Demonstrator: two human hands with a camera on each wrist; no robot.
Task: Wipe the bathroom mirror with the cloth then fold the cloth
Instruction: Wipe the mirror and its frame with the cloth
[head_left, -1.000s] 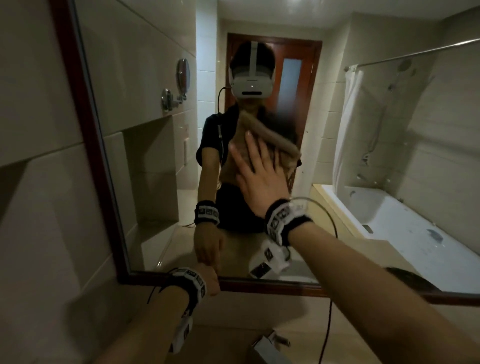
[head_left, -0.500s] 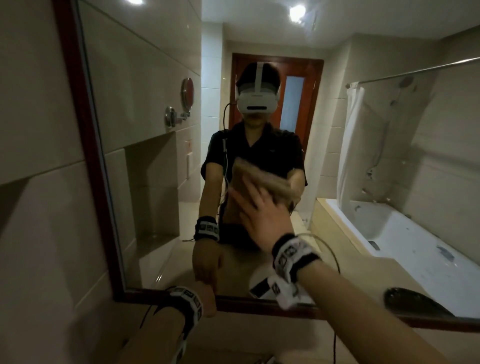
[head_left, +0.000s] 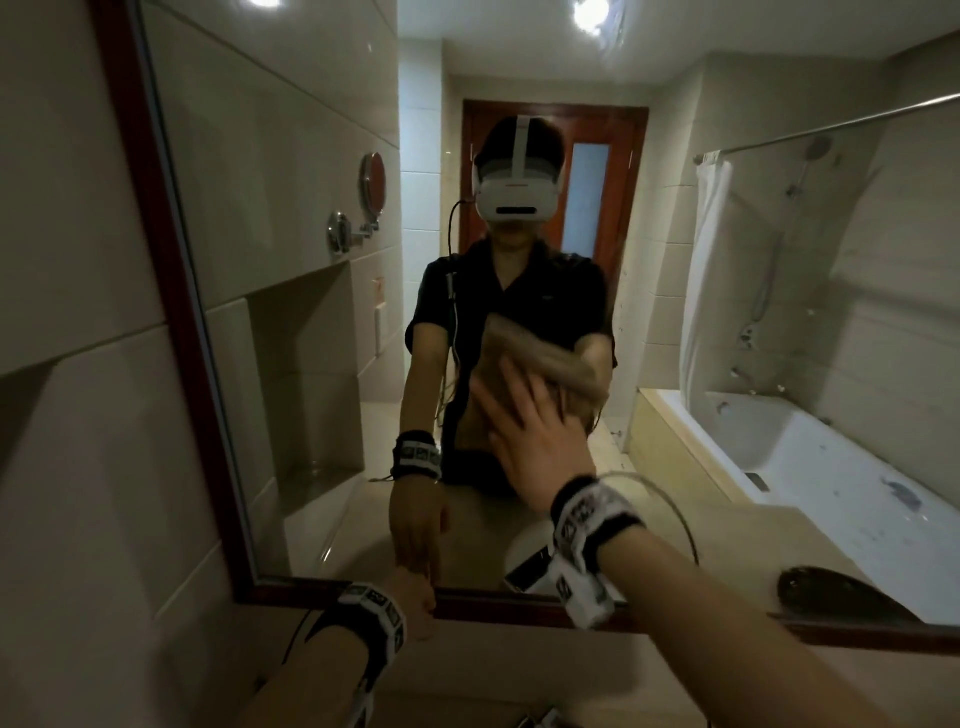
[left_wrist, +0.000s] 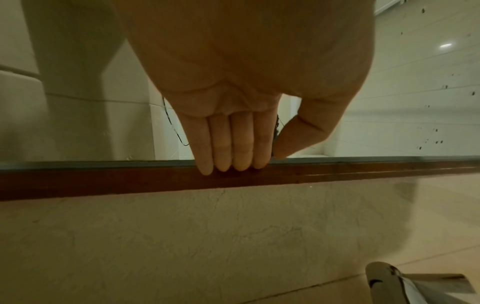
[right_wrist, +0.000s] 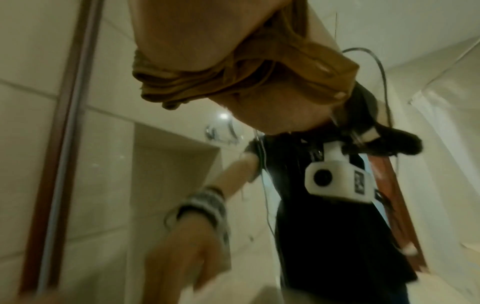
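Flat against the glass, the right hand (head_left: 540, 441) presses the cloth (head_left: 540, 358) onto the mirror (head_left: 291, 291) with its fingers straight and spread; this grip is a pressing one, nothing curled round the fabric. The cloth is tan-brown, thin and rumpled, bunched into soft ridges and folds under the palm; in the right wrist view it (right_wrist: 233, 67) gathers into a thick crumpled edge with a slight sheen. It sits on the middle of the glass, over the reflected dark shirt.

Lower down, the left hand (head_left: 415, 597) rests at the mirror's bottom edge. In the left wrist view its fingers (left_wrist: 228, 148) lie straight and together, tips touching the reddish-brown wooden frame (left_wrist: 103, 181), the thumb held slightly apart above the glass line; it holds nothing.

Around them, beige wall tile (head_left: 62, 415) surrounds the frame, and the mirror reflects a white bathtub (head_left: 810, 467), a white shower curtain (head_left: 706, 270) and a wooden door (head_left: 592, 176).
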